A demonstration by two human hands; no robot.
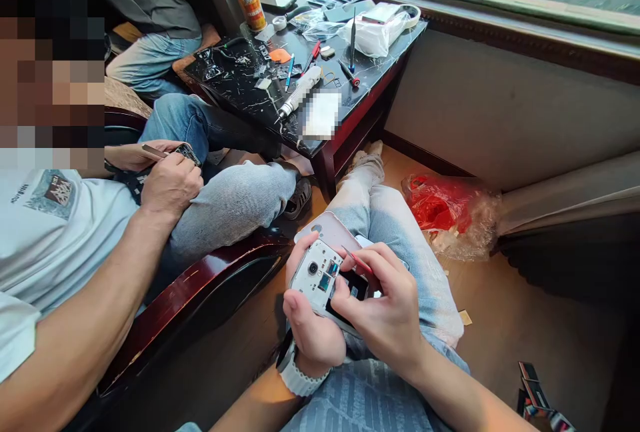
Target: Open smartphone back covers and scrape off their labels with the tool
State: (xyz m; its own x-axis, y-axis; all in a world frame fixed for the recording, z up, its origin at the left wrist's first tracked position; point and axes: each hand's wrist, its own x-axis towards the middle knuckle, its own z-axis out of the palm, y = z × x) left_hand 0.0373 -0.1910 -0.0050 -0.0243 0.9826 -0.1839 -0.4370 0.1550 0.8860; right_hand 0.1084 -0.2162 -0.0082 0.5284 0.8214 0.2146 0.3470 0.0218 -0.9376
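My left hand (pixel 315 325) is closed around a white smartphone (pixel 314 285) with its back off, the camera lens and card slots facing up. My right hand (pixel 390 305) grips a slim red tool (pixel 361 262); its exact kind is unclear. The thumb and fingertips of that hand are at the slots, above the dark battery area (pixel 345 299). Just beyond the phone, a pale pinkish back cover (pixel 330 225) rests over my legs, its lower part hidden by the phone and hand. Part of a flat white and blue object shows behind my right fingers.
A co-worker's hands (pixel 173 182) hold a small dark device at left, beyond the chair's armrest (pixel 200 285). The black table (pixel 240 95) carries a can (pixel 250 5), screwdrivers (pixel 353 39), a white tool (pixel 303 92), plastic bags and small parts. A red plastic bag (pixel 435 205) lies on the floor.
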